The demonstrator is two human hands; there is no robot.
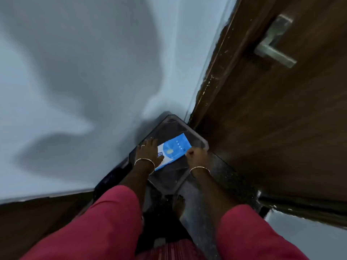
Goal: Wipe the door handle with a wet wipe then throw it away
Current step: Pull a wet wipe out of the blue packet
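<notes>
Brown wood-grain door (281, 119) is seen at right, its brushed-metal lever door handle (275, 43) untouched. Below, a blue wet-wipe pack (173, 150) lies flat on a dark glossy tabletop (169, 178). It is pinned under the flat left hand (150, 152); the right hand (195, 153) is pinched at its edge. Soft, light, slippery film is judged; the flap is best gripped.

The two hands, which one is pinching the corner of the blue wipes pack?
The right hand; the left hand lies flat on the blue wipes pack.

wipes pack (173, 150) on dark stool (169, 178)
</notes>
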